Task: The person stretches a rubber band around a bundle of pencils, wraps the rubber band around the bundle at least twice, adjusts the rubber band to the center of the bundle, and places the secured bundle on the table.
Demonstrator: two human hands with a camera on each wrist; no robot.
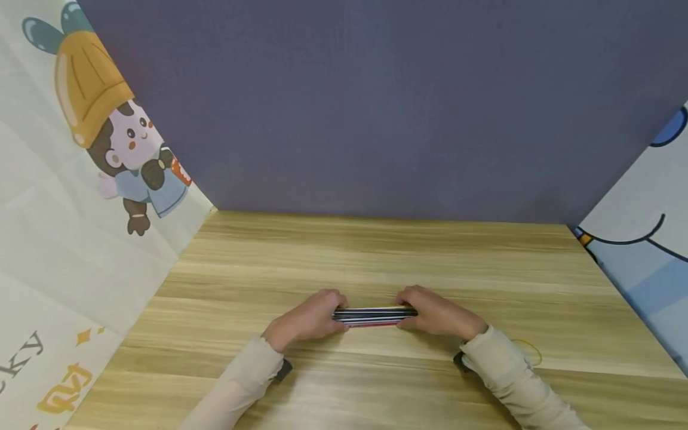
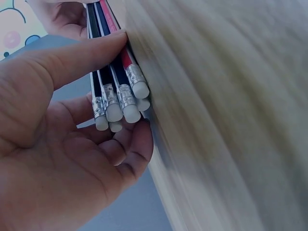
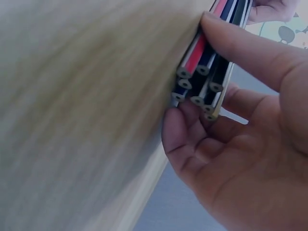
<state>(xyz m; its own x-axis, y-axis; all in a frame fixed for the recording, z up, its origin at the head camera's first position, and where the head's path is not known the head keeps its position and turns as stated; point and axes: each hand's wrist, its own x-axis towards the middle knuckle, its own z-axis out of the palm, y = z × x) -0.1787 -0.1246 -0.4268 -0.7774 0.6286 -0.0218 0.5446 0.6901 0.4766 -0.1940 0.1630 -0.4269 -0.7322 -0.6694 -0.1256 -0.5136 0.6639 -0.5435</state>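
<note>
A bundle of several pencils [image 1: 373, 315] lies crosswise between the two hands, low over the table. My left hand [image 1: 312, 315] grips the end with white erasers and silver ferrules; in the left wrist view its thumb presses on the pencils [image 2: 107, 72] and its fingers curl beneath. My right hand [image 1: 438, 313] holds the other end, where the right wrist view shows the flat, unsharpened tips of the pencils [image 3: 197, 86]. One pencil is red, others dark blue or black with white stripes, and one yellow. The eraser ends stand slightly uneven.
A thin yellow rubber band [image 1: 532, 349] lies on the wood-grain table [image 1: 376, 257], beside the right sleeve. A dark grey panel [image 1: 376, 107] rises at the back. Printed cloths with cartoon figures hang at the left [image 1: 48, 239] and right sides.
</note>
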